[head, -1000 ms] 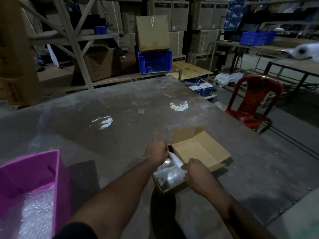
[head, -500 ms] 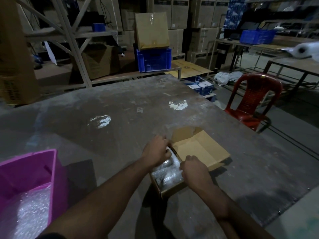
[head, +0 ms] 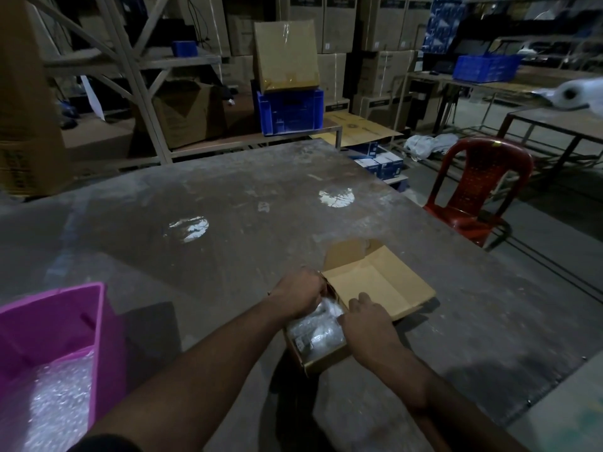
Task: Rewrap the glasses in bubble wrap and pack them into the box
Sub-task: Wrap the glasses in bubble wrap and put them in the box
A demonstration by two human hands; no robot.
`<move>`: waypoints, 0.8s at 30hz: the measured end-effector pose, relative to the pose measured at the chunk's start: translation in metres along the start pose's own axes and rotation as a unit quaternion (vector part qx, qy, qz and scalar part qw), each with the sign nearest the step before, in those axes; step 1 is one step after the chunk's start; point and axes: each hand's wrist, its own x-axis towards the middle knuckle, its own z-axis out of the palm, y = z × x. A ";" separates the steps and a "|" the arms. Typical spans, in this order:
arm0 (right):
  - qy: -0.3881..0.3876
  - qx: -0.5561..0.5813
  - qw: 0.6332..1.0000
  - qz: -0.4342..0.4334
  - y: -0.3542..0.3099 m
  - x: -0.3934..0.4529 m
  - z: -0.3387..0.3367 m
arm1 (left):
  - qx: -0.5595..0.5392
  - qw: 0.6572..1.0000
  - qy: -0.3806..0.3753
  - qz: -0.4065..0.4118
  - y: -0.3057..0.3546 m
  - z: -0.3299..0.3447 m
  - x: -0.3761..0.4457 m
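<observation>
packing step here, not wrapping. the bundle of bubble-wrapped glasses is already down inside the box, which sits on the tabletop right in front of me with its lid thrown open to the far right.

my left hand is at the far left corner of the box, fingers curled down onto the top end of the bundle. my right hand lies over the right side of it, fingers flat against the wrap and the box wall. whether either grip is actually pinched on the plastic or just pressing, i can't tell, the knuckles hide it and the light is awful.

looks to me like i'm tucking the wrap down so nothing sits above the rim. next move i'd guess is getting both hands out and swinging the lid over, which needs the bundle sitting low and even or the lid won't seat. can't see how many glasses are in there.

pink bin to my left has loose bubble wrap in it if more padding is wanted.
</observation>
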 end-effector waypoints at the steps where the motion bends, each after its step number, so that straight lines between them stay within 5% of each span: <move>1: -0.009 -0.008 1.000 0.000 0.001 0.000 -0.001 | 0.007 1.000 0.003 0.003 0.001 0.001 0.001; 16: -0.042 -0.031 0.999 0.007 0.001 0.004 -0.002 | 0.091 0.995 -0.006 -0.028 0.013 0.008 0.000; 24: -0.029 0.034 0.999 0.025 0.005 0.005 -0.005 | -0.025 0.999 -0.002 -0.042 0.004 0.006 -0.005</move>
